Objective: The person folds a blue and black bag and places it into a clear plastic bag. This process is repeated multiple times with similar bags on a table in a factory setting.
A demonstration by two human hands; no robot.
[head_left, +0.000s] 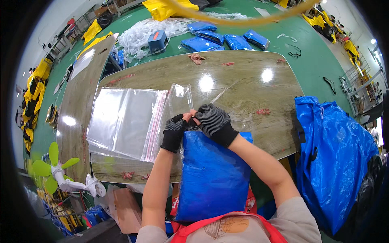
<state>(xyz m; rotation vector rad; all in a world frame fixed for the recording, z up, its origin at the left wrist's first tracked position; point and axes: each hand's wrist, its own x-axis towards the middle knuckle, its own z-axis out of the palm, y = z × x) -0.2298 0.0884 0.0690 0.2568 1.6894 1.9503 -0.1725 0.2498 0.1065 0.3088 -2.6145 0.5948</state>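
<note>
Blue folded bundle [212,174] lay at the near edge of the wooden table [251,89], its top end under a clear plastic bag [181,99] that stood open at twelve o'clock from it. Left hand [175,131], in a dark fingerless glove, pinched the bag's mouth; right hand [213,121], gloved alike, closed on the same rim just beside it, fingertips touching. To do this step well, judging by the pose, both edges of the mouth should be held apart and taut while the bundle slid in squarely. Stack of clear bags [121,121] lay at nine o'clock, a large blue sack [336,158] at three, packed blue parcels [223,38] on the green floor at twelve.
</note>
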